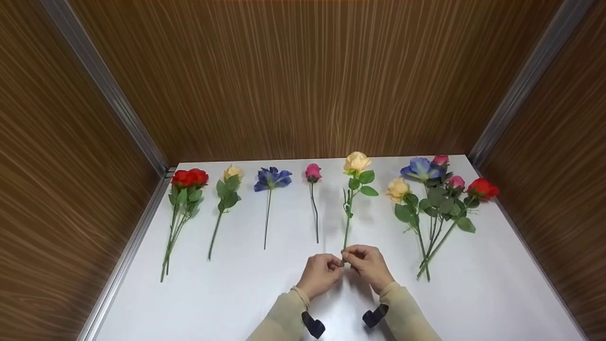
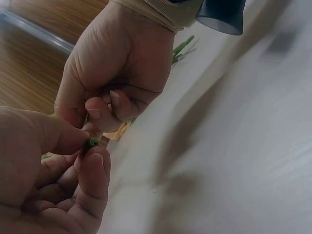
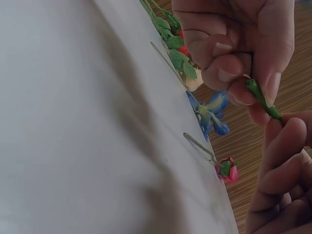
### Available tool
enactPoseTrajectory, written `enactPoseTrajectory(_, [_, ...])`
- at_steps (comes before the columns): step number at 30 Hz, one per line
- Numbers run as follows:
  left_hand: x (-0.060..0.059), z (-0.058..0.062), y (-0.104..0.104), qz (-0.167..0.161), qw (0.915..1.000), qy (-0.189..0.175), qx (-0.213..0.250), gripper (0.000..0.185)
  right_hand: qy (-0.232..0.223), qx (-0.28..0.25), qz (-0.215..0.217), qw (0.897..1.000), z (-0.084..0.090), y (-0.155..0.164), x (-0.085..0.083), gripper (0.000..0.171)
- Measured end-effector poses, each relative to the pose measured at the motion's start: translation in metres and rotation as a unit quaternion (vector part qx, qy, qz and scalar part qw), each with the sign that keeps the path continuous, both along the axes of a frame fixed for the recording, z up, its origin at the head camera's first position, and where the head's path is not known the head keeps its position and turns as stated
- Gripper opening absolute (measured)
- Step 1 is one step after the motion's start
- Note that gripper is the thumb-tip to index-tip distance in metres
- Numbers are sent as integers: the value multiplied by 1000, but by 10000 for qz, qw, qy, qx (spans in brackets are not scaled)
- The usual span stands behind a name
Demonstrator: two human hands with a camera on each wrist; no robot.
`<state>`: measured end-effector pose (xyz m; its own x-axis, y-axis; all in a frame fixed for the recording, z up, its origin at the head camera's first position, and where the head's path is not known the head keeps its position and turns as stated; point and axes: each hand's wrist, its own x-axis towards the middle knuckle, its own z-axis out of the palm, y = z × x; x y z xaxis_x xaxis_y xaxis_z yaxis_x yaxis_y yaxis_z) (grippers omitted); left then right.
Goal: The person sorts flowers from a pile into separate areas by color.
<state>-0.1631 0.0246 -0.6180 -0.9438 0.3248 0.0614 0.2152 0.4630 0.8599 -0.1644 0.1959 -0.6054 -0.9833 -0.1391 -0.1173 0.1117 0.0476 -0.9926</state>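
A pale yellow rose [image 1: 357, 162] stands nearly upright in both hands, its bloom away from the person. My left hand [image 1: 321, 273] pinches the bottom of the green stem [image 2: 91, 143] between thumb and fingertip. Just above it, my right hand [image 1: 370, 266] grips the same stem with thumb and forefinger. The cut end shows between the fingertips in both wrist views. Left of this rose lie a pink rosebud [image 1: 312, 173], a blue-violet flower [image 1: 272, 179], a second yellow rose [image 1: 233, 174] and red roses [image 1: 190, 178], spaced in a row.
On the right, a loose bunch lies with crossed stems [image 1: 428, 258]: a yellow rose [image 1: 398, 189], a blue flower [image 1: 420, 169], pink buds [image 1: 455, 182] and a red rose [image 1: 483, 189]. Wood-grain panels [image 1: 303, 80] enclose the white table [image 1: 227, 303] behind and at both sides.
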Motion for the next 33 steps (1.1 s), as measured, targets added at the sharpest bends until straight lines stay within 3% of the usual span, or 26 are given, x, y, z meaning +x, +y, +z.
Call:
enactPoseTrajectory(4, [-2, 7, -14, -75, 9999, 34, -116, 4, -31, -4, -20, 10000, -15, 8, -6, 26])
enactPoseTrajectory(8, [-4, 13, -40, -4, 9996, -64, -260, 7, -132, 233, -329, 9991, -25, 26, -8, 32])
enactPoseTrajectory(12, [-8, 19, -73, 297, 9989, 29, -356, 10, -182, 467, -717, 9962, -27, 49, -8, 28])
enactPoseTrajectory(16, [-14, 20, -112, 746, 9953, 359, -496, 10, -230, 580, -1034, 9927, -26, 73, -7, 28])
enactPoseTrajectory(23, [-21, 16, -182, 1688, 9774, 859, -939, 8, -295, 852, -1339, 9869, -22, 108, -4, 37])
enactPoseTrajectory(28, [-23, 9, -226, 2248, 9634, 832, -1203, 8, -400, 981, -1337, 9853, -21, 117, -4, 41])
enactPoseTrajectory(33, [-25, -1, -254, 2623, 9517, 692, -1437, 8, -500, 1111, -1340, 9835, -22, 118, -3, 44])
